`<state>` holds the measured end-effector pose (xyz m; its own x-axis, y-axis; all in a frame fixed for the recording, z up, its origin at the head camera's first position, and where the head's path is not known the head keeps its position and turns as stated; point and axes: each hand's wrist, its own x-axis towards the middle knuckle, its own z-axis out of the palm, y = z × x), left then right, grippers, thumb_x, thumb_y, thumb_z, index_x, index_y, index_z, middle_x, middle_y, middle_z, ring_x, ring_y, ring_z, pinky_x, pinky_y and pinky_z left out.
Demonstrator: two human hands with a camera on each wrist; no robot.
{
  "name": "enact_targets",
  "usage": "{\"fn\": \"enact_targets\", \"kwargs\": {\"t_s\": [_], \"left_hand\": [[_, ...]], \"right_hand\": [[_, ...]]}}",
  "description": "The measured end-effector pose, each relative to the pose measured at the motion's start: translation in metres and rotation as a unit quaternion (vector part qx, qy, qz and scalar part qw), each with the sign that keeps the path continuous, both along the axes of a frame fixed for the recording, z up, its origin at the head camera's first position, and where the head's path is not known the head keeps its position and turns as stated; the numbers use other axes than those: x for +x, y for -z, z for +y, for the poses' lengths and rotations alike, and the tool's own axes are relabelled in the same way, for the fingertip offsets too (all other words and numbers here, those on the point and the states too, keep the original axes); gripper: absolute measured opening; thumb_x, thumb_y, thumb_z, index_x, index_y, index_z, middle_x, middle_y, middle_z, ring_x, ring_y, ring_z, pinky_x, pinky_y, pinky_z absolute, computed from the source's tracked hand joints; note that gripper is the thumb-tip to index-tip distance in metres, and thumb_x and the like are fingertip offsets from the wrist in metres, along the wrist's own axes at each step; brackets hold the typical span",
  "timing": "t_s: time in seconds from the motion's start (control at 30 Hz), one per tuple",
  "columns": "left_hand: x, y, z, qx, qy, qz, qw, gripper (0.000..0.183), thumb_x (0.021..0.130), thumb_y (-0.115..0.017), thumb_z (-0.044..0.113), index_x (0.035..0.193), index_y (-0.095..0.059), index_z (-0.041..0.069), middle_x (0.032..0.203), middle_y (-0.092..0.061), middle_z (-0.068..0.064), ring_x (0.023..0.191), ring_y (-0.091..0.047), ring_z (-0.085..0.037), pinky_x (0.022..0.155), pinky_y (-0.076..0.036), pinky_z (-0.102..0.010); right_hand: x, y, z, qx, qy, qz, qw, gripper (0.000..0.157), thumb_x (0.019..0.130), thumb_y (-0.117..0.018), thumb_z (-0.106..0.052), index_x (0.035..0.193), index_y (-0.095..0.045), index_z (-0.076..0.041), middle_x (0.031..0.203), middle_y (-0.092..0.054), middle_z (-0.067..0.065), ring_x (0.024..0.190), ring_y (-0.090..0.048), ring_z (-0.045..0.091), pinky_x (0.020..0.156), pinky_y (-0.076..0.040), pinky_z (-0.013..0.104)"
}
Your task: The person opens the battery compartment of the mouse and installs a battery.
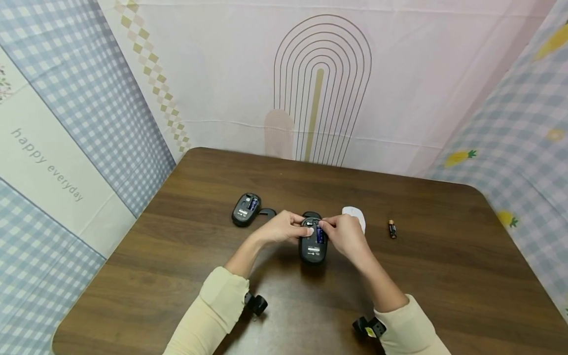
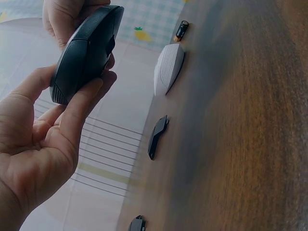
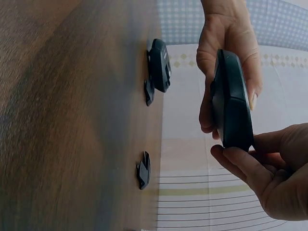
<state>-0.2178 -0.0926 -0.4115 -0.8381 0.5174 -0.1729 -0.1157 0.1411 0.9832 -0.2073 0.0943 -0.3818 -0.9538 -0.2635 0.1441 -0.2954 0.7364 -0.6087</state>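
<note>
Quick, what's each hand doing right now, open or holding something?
Left hand: closed, holding the middle black mouse.
Right hand: closed, also holding that mouse, at its edge.

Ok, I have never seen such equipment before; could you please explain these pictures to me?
There is no robot here: a person works with bare hands. The wide picture comes from a head camera looking down; the other two come from the left wrist camera and right wrist camera. The left grip and right grip together hold a black mouse, underside up, above the wooden table. On the table lie a second mouse, a small black piece beside it, a similar piece, a white rounded object and a loose battery.
</note>
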Motion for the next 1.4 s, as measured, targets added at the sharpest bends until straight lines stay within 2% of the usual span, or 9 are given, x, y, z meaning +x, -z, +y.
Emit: {"fn": "enact_targets", "kwargs": {"t_s": [0.13, 0.27, 0.37, 0.57, 0.7, 0.9, 1.07, 1.23, 1.4], "left_hand": [[0.0, -0.001, 0.0, 0.001, 0.0, 0.002, 1.0, 0.03, 0.089, -0.059, 0.009, 0.113, -0.059, -0.01, 0.101, -0.066, -0.017, 0.087, -0.065, -0.021, 0.074, -0.054, -0.035], [0.0, 0.0, 0.0, 0.007, 0.0, -0.003, 1.0, 0.03, 0.089, -0.059, 0.008, 0.113, -0.059, -0.01, 0.101, -0.066, -0.017, 0.088, -0.065, -0.021, 0.075, -0.054, -0.035], [-0.001, 0.001, -0.001, 0.011, 0.0, -0.007, 0.9999, 0.03, 0.089, -0.059, 0.007, 0.114, -0.059, -0.01, 0.102, -0.065, -0.017, 0.089, -0.065, -0.021, 0.076, -0.054, -0.036], [-0.003, 0.002, 0.0, 0.014, -0.005, -0.016, 0.9997, 0.034, 0.089, -0.059, 0.006, 0.118, -0.053, -0.01, 0.104, -0.064, -0.019, 0.091, -0.064, -0.021, 0.077, -0.054, -0.036], [-0.004, 0.002, 0.0, 0.015, -0.018, -0.023, 0.9995, 0.036, 0.088, -0.06, 0.006, 0.117, -0.047, -0.011, 0.098, -0.065, -0.017, 0.087, -0.064, -0.021, 0.076, -0.054, -0.036], [-0.014, 0.004, -0.007, 0.021, -0.051, -0.027, 0.9981, 0.037, 0.088, -0.06, 0.004, 0.117, -0.044, -0.012, 0.098, -0.064, -0.02, 0.086, -0.065, -0.026, 0.077, -0.054, -0.038], [-0.027, 0.002, -0.016, -0.006, -0.105, -0.015, 0.9943, 0.045, 0.087, -0.062, 0.005, 0.123, -0.041, -0.011, 0.105, -0.061, -0.024, 0.09, -0.064, -0.031, 0.078, -0.053, -0.038], [-0.038, 0.0, -0.019, -0.058, -0.113, 0.004, 0.9919, 0.049, 0.087, -0.064, 0.01, 0.127, -0.043, -0.009, 0.113, -0.06, -0.023, 0.094, -0.063, -0.031, 0.079, -0.053, -0.037], [-0.046, -0.001, -0.019, -0.09, -0.137, 0.017, 0.9864, 0.049, 0.086, -0.065, 0.011, 0.128, -0.046, -0.007, 0.117, -0.057, -0.021, 0.096, -0.061, -0.03, 0.077, -0.054, -0.035]], "right_hand": [[0.001, -0.001, -0.001, 0.02, 0.006, 0.018, 1.0, 0.016, 0.087, -0.064, -0.014, 0.091, -0.074, -0.002, 0.089, -0.069, 0.012, 0.063, -0.053, 0.015, 0.05, -0.041, 0.028], [0.0, 0.0, -0.001, 0.019, 0.008, 0.012, 1.0, 0.017, 0.087, -0.064, -0.015, 0.092, -0.074, -0.003, 0.089, -0.07, 0.011, 0.064, -0.054, 0.015, 0.051, -0.042, 0.028], [-0.002, 0.002, 0.0, 0.007, 0.007, 0.002, 1.0, 0.018, 0.087, -0.064, -0.017, 0.093, -0.074, -0.003, 0.089, -0.07, 0.01, 0.064, -0.053, 0.014, 0.052, -0.041, 0.028], [-0.005, 0.003, 0.003, -0.019, 0.006, -0.027, 0.999, 0.021, 0.088, -0.064, -0.018, 0.095, -0.073, -0.001, 0.085, -0.07, 0.01, 0.069, -0.06, 0.013, 0.055, -0.047, 0.028], [-0.006, 0.002, 0.006, -0.031, 0.01, -0.048, 0.998, 0.022, 0.089, -0.062, -0.018, 0.095, -0.073, 0.0, 0.081, -0.07, 0.009, 0.07, -0.063, 0.016, 0.055, -0.048, 0.028], [-0.006, -0.001, 0.016, -0.09, 0.028, -0.078, 0.992, 0.022, 0.09, -0.062, -0.016, 0.093, -0.072, 0.003, 0.078, -0.069, 0.013, 0.073, -0.068, 0.025, 0.06, -0.055, 0.029], [-0.005, -0.004, 0.029, -0.111, 0.043, -0.097, 0.988, 0.025, 0.089, -0.063, -0.02, 0.095, -0.072, 0.003, 0.081, -0.069, 0.015, 0.074, -0.068, 0.025, 0.062, -0.056, 0.029], [-0.005, -0.003, 0.039, -0.127, 0.053, -0.118, 0.983, 0.029, 0.089, -0.063, -0.022, 0.1, -0.07, 0.004, 0.083, -0.069, 0.015, 0.077, -0.068, 0.024, 0.067, -0.056, 0.031], [-0.004, 0.0, 0.043, -0.126, 0.041, -0.116, 0.984, 0.03, 0.089, -0.063, -0.022, 0.1, -0.069, 0.005, 0.081, -0.07, 0.013, 0.078, -0.068, 0.026, 0.065, -0.056, 0.029]]}}
